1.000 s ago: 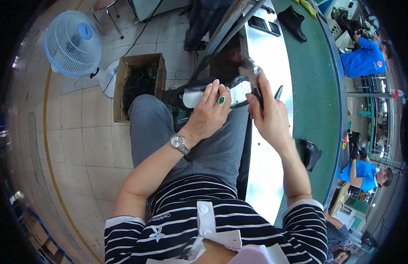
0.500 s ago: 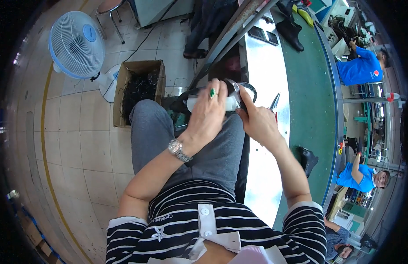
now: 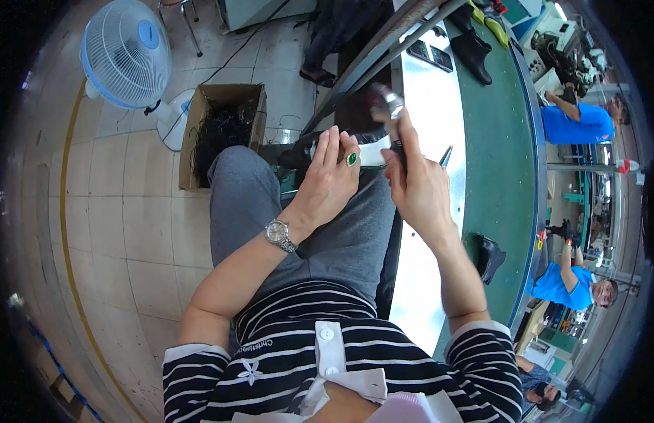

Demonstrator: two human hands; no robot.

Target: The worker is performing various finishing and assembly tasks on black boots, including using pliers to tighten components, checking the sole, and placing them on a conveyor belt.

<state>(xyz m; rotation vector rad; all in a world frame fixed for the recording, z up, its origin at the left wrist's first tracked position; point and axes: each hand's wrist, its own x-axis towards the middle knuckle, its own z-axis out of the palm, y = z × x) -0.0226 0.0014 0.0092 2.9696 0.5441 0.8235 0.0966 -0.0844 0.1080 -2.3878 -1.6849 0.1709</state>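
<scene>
My left hand [image 3: 332, 173], with a green-stone ring, lies with fingers stretched over a black and white workpiece above my lap; its thumb is hidden. The black part [image 3: 297, 156] looks like a shoe upper, and a white part [image 3: 373, 152] shows to the right of my fingers. My right hand [image 3: 420, 180] is closed round the dark handle of what looks like a hammer [image 3: 393, 106]. Its shiny metal head is raised above the workpiece and smeared by motion. Scissors [image 3: 447, 156] lie on the metal bench, partly hidden behind my right hand.
A metal bench edge [image 3: 415, 303] borders a green work surface [image 3: 500, 162] on my right. Black shoes [image 3: 472, 55] [image 3: 490, 258] and dark phones [image 3: 430, 56] lie there. Leftward stand a cardboard box [image 3: 188, 156] of black scraps and a fan [image 3: 126, 55]. A slanted metal bar [image 3: 383, 53] crosses ahead; co-workers are at right.
My right hand has swung the hammer up, away from the workpiece. My left hand has shifted slightly, its fingers now lying on the black part, more to the left. The head view has shifted a little.
</scene>
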